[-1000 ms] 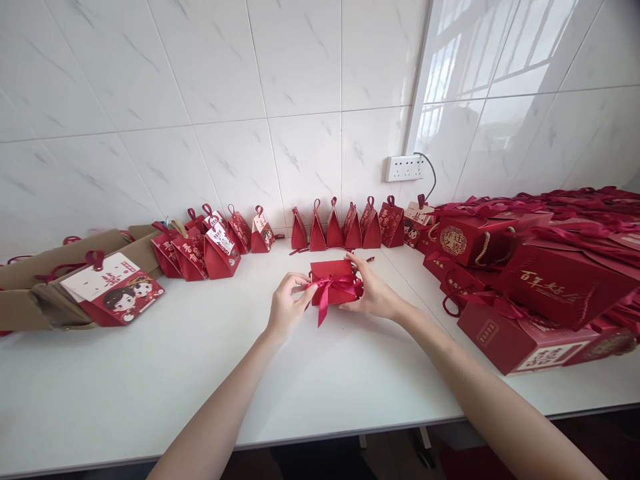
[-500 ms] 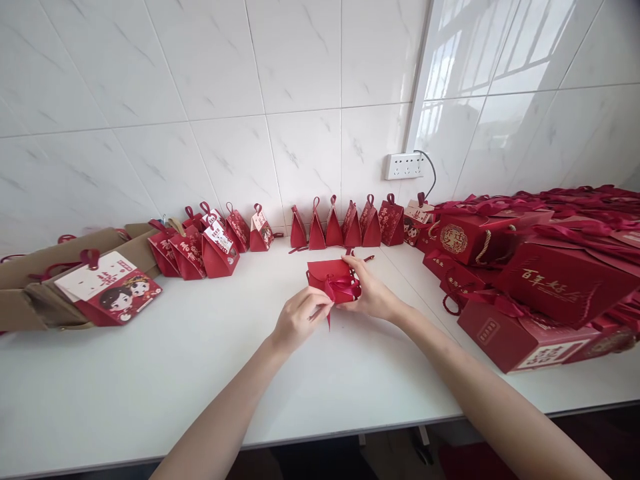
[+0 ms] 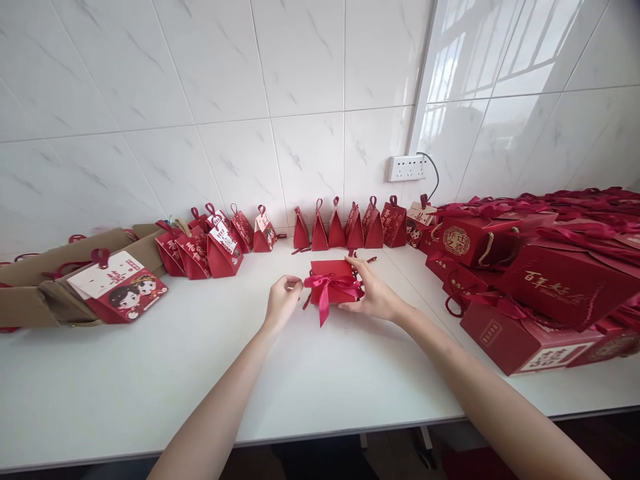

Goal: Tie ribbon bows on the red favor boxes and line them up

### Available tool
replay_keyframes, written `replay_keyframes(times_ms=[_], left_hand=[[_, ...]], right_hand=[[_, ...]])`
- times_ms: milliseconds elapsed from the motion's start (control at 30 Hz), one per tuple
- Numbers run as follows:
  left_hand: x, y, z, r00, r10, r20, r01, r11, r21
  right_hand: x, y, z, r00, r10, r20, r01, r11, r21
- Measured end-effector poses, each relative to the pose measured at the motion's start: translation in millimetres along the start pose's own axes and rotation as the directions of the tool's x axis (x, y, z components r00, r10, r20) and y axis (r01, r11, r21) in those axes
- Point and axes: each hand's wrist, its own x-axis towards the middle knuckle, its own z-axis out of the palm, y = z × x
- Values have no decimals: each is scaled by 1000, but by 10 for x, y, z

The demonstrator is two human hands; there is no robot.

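A small red gift box (image 3: 330, 269) lies on the white table in front of me, with a shiny crimson ribbon (image 3: 325, 303) tied in a bow across its front. One ribbon tail hangs down toward the table's near side. My right hand (image 3: 375, 293) grips the box's right side, fingers behind and thumb at the front. At the left end of the bow, my left hand (image 3: 284, 301) is closed in a pinch, its fingertips at the ribbon's left loop. The ribbon inside that pinch is mostly hidden by the fingers.
Peaked red boxes with loop handles (image 3: 336, 230) stand in a row along the tiled wall. More patterned boxes (image 3: 225, 250) stand left of them, beside brown bags (image 3: 30, 293). Large red gift boxes (image 3: 560, 280) are piled at the right. A power strip (image 3: 406, 169) hangs on the wall.
My left hand has moved left from the box's front to beside its left edge. The bow is now spread wider and fully visible. My right hand stays on the box.
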Motion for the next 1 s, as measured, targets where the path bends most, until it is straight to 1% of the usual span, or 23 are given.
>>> replay_keyframes(times_ms=[33, 100, 233, 333, 400, 433, 467, 500, 533, 567, 600, 633, 667, 700, 767, 833, 867, 900, 933, 967, 1000], left_hand=[[40, -36, -15, 999, -31, 15, 31, 1000, 3], [99, -105, -42, 998, -59, 8, 59, 998, 13], [155, -195, -78, 997, -69, -25, 70, 997, 37], [179, -226, -94, 998, -51, -33, 53, 997, 62], [195, -241, -101, 999, -36, -28, 38, 996, 81], [202, -248, -105, 999, -27, -21, 28, 995, 91], [207, -256, -108, 1000, -17, -12, 18, 995, 101], [210, -263, -111, 1000, -6, -3, 7, 994, 111], [210, -271, -114, 1000, 6, 8, -7, 993, 121], [210, -279, -115, 1000, 18, 18, -20, 991, 130], [208, -286, -115, 999, 31, 29, -35, 990, 138], [207, -293, -114, 998, 43, 40, -48, 988, 145], [206, -299, -110, 997, 53, 51, -60, 987, 151], [207, -304, -104, 996, 61, 60, -70, 985, 156], [216, -305, -89, 995, 70, 66, -81, 982, 171], [236, -297, -85, 995, 73, 62, -83, 979, 189], [247, -289, -94, 996, 73, 59, -84, 977, 196], [257, -281, -113, 996, 75, 57, -85, 976, 201], [262, -271, -143, 995, 77, 58, -87, 976, 201], [263, -260, -181, 995, 77, 64, -88, 976, 201], [261, -247, -222, 994, 81, 69, -94, 974, 207]], right_hand=[[-1, 4, -2, 1000, 13, -4, -13, 1000, 9], [-2, 13, -8, 999, 52, -10, -51, 998, 34], [3, -3, -48, 987, 157, -22, -154, 984, 95], [19, -36, -93, 965, 257, -55, -239, 946, 219], [38, -58, -116, 935, 344, -85, -288, 878, 382], [48, -70, -124, 920, 385, -68, -302, 812, 500], [59, -86, -129, 907, 420, -24, -312, 712, 629], [69, -106, -132, 896, 442, 48, -324, 574, 752], [78, -130, -136, 884, 447, 133, -336, 412, 847], [84, -159, -141, 875, 436, 209, -342, 252, 905], [87, -191, -148, 871, 417, 260, -336, 118, 934], [88, -222, -158, 873, 395, 286, -319, 19, 947], [86, -249, -171, 883, 370, 289, -293, -45, 955], [84, -268, -187, 894, 344, 287, -274, -87, 958], [86, -277, -221, 905, 307, 296, -262, -145, 954], [111, -251, -248, 897, 299, 325, -274, -200, 941], [132, -236, -255, 891, 307, 334, -277, -215, 937], [154, -230, -260, 885, 322, 335, -278, -211, 937], [169, -236, -266, 882, 346, 321, -273, -181, 945], [169, -260, -278, 879, 375, 296, -271, -119, 955], [145, -301, -299, 880, 403, 252, -266, -22, 964]])
